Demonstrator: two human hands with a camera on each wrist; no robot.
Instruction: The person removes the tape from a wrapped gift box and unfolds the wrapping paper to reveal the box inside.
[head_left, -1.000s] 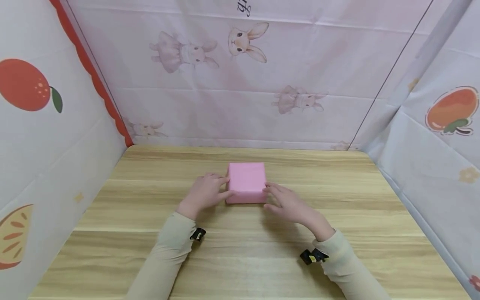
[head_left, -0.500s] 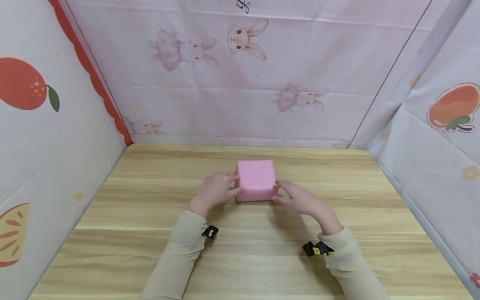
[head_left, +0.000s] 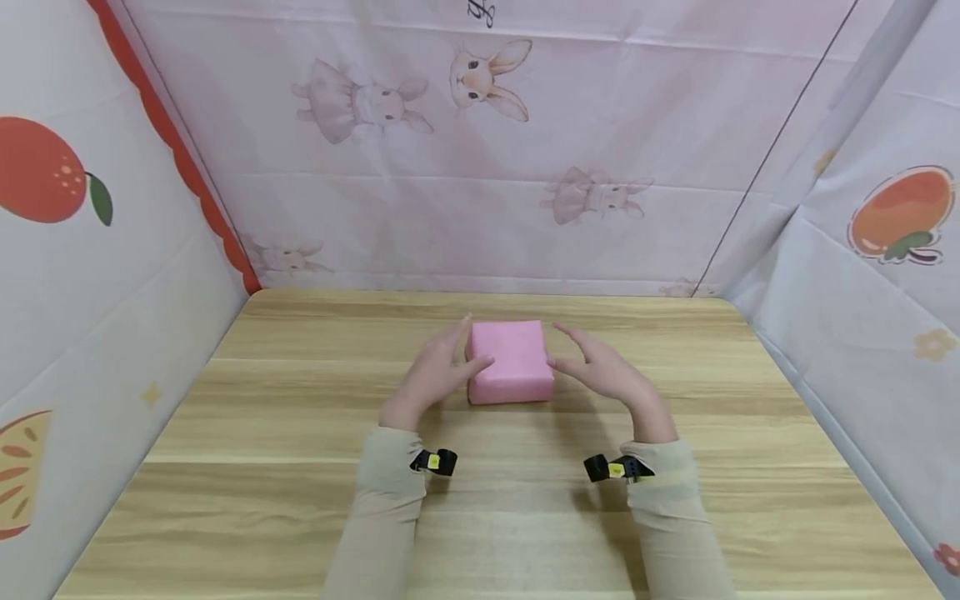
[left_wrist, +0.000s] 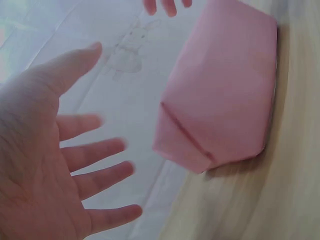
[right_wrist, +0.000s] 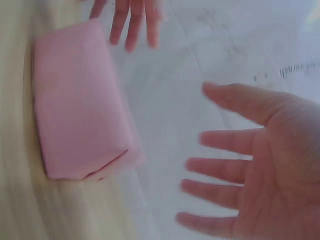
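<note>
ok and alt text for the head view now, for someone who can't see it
A pink wrapped box sits on a wood-grain table between a person's left hand and right hand; both hands have fingers extended. Behind is a pale pink backdrop printed with rabbits.

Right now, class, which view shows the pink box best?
The head view: the pink box sits wholly in frame, top and front mostly clear. The left wrist view crops it but shows a folded flap; the right wrist view shows it blurred.
</note>
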